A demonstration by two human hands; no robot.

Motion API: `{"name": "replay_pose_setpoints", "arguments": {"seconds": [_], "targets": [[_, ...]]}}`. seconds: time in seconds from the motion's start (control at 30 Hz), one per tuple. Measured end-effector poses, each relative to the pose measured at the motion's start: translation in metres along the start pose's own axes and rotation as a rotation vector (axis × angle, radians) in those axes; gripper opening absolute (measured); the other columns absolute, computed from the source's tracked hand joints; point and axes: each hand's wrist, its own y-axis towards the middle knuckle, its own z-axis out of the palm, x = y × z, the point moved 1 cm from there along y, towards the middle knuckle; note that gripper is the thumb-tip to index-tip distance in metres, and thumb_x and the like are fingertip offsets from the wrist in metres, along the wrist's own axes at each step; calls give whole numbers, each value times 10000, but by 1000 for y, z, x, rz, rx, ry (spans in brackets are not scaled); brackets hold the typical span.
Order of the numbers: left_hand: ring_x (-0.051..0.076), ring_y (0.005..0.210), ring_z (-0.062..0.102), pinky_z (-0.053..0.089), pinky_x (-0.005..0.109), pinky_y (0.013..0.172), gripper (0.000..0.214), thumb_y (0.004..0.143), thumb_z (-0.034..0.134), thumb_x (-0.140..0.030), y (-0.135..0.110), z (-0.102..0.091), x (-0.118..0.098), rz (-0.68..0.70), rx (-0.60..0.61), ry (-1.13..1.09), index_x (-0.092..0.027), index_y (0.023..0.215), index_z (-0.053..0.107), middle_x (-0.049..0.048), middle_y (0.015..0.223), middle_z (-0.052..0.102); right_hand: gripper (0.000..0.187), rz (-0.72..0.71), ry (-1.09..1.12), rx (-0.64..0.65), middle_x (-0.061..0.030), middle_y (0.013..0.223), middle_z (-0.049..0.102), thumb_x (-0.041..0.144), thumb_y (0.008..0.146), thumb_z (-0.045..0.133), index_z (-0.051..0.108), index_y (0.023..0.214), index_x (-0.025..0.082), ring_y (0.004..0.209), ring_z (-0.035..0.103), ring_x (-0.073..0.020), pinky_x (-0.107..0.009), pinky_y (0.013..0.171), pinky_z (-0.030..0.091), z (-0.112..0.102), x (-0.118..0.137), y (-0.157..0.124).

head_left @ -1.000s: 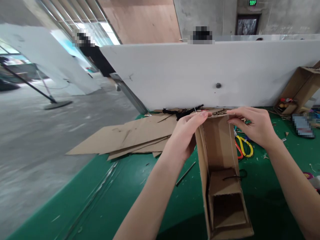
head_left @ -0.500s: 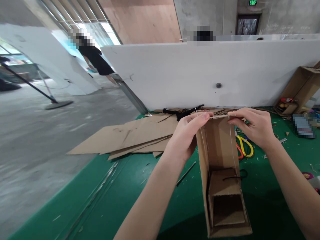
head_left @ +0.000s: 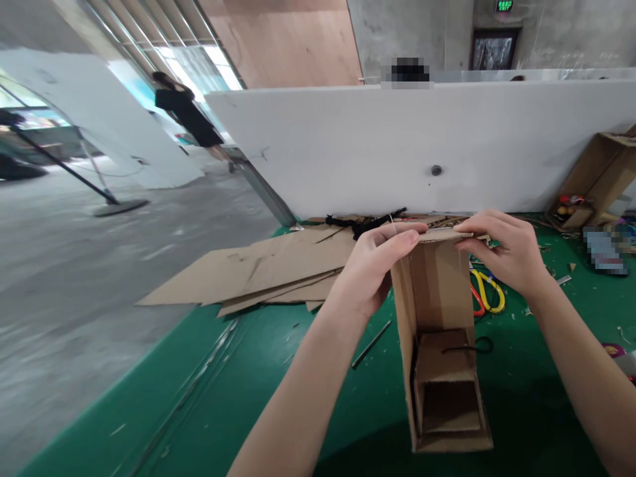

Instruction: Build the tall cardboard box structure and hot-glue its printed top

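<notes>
A tall, narrow cardboard box [head_left: 444, 285] with an open front stands or hangs between my arms; I cannot tell whether its base touches the table. Its lower part holds a smaller cardboard compartment [head_left: 450, 364], with a thin black cord [head_left: 467, 348] sticking out to the right. My left hand [head_left: 380, 258] grips the left end of the cardboard piece [head_left: 443, 236] at the box's top. Thumb and fingers of my right hand [head_left: 504, 248] pinch its right end. A thin white string [head_left: 393, 224] rises beside my left fingers.
Flat cardboard sheets [head_left: 268, 271] and black material [head_left: 365, 226] lie behind on the green table [head_left: 278, 377]. A metal rod [head_left: 371, 344] is left of the box, scissors [head_left: 491, 291] right. A white partition [head_left: 338, 149] borders the back; a person [head_left: 186, 112] stands far left.
The box's lower end has shifted slightly up and left. The top cardboard piece has tilted, showing more of its face. Both hands keep their grip.
</notes>
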Motion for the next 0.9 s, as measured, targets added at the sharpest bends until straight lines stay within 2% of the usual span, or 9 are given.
{"name": "replay_pose_setpoints", "arguments": {"seconds": [0.23, 0.5, 0.77, 0.9], "targets": [[326, 877, 736, 573, 392, 733, 552, 577, 825, -517, 3, -5, 1, 0, 67, 2, -145, 984, 792, 114, 923, 785, 62, -77, 6, -27, 12, 822, 725, 242, 926, 696, 700, 987, 247, 743, 675, -140, -270, 693, 536, 1, 0, 0], [242, 762, 717, 551, 327, 683, 495, 531, 870, -503, 5, -3, 5, 13, 85, -65, -171, 890, 787, 75, 864, 778, 81, -97, -11, -59, 14, 798, 715, 319, 931, 693, 693, 971, 249, 715, 670, -140, -269, 675, 538, 2, 0, -2], [208, 728, 694, 528, 292, 650, 532, 494, 903, -520, 4, -3, 5, -2, 118, -109, -180, 885, 786, 62, 841, 769, 82, -114, 1, -85, 11, 786, 702, 320, 923, 704, 685, 944, 243, 696, 653, -136, -264, 658, 533, 3, 3, -1], [215, 803, 679, 526, 310, 707, 512, 522, 890, -543, 6, -7, 6, 52, 134, -55, -212, 901, 797, 63, 951, 755, 65, -80, 58, -63, 8, 809, 695, 286, 922, 705, 680, 962, 241, 724, 650, -134, -260, 662, 538, 3, 3, 0]]}}
